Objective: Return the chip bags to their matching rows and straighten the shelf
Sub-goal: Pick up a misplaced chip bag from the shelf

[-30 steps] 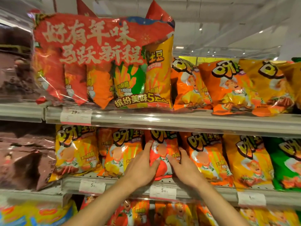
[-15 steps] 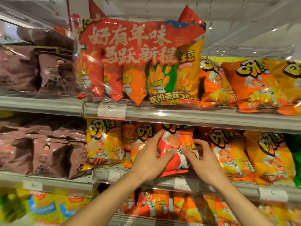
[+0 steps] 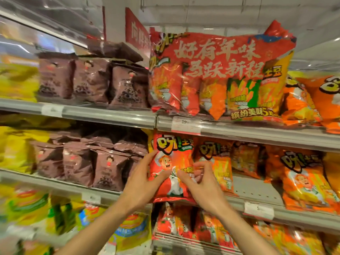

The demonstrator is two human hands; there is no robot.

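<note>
A red chip bag [image 3: 172,157] with a cartoon chef stands upright at the left end of the middle shelf [image 3: 257,194]. My left hand [image 3: 142,183] grips its left edge, thumb on the front. My right hand [image 3: 199,183] holds the bag's lower right part, with fingers curled over the front. Just right of it stands an orange chip bag [image 3: 219,162], then a gap of bare shelf, then another orange bag [image 3: 305,179].
A big red multipack [image 3: 220,74] sits on the upper shelf. Brown bags [image 3: 103,162] fill the bay to the left, with yellow bags [image 3: 16,148] beyond them. Red and orange bags [image 3: 184,223] line the shelf below. Price tags [image 3: 258,209] run along the shelf rails.
Both hands have carried the red bag leftward out of the row's middle to the row's left end, leaving a gap of bare shelf. The camera view swung left too.
</note>
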